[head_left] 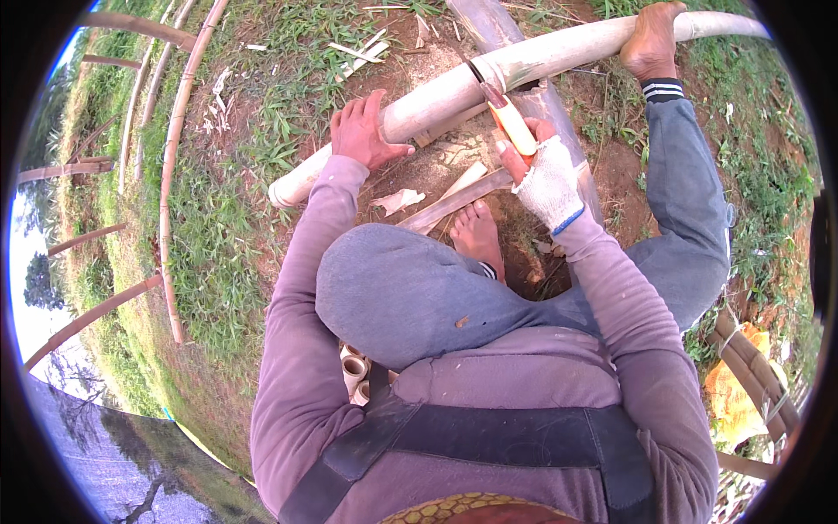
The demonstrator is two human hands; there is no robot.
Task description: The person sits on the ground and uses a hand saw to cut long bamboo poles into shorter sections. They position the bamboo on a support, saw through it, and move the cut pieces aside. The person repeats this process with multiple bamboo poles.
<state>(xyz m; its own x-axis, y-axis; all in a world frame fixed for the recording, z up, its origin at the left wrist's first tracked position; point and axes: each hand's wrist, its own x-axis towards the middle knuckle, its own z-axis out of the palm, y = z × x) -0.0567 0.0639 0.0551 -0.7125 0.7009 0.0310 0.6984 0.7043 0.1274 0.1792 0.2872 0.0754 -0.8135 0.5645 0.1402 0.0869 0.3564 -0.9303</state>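
A thick pale bamboo pole (436,103) lies slantwise across the upper part of the view, from the lower left to the far right. My left hand (365,131) is bare and grips the pole near its left end, thumb spread apart on the near side. In my right hand (543,162), covered by a white fingerless glove, is a hand saw (515,127) with a yellow and orange handle. Its dark narrow blade crosses the pole near a joint; the depth of the cut cannot be made out. My right bare foot (650,48) presses on the pole farther right.
A weathered wooden beam (559,118) supports the pole from below. Split bamboo pieces (458,196) and sawdust lie near my other foot (478,236). A bamboo fence (179,131) runs along the left. Cut bamboo tubes (353,371) sit beside my knee, and a yellow-orange sack (731,393) lies lower right.
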